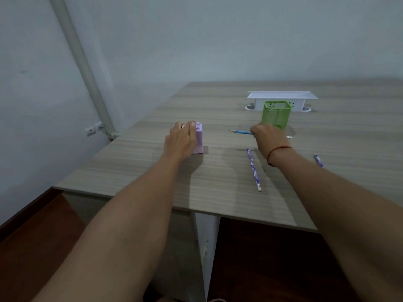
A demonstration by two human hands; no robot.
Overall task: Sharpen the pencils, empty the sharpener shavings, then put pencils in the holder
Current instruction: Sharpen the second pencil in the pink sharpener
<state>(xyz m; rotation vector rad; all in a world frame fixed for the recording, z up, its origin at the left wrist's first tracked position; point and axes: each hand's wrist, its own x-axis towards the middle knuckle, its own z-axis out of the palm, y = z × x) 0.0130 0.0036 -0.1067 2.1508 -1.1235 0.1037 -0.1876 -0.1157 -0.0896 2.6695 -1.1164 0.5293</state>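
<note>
My left hand wraps over the top of a pink-lilac box-shaped sharpener that stands on the wooden table. My right hand grips a blue pencil held level, its sharpened tip pointing left toward the sharpener with a gap between them. A green mesh pencil holder stands just behind my right hand. A purple patterned pencil lies on the table near my right wrist. Another purple pencil shows partly to the right of my forearm.
A white cable box sits at the back of the table behind the holder. The table's front edge runs close under my forearms, with dark red floor below. A wall with a pipe and a socket is at the left.
</note>
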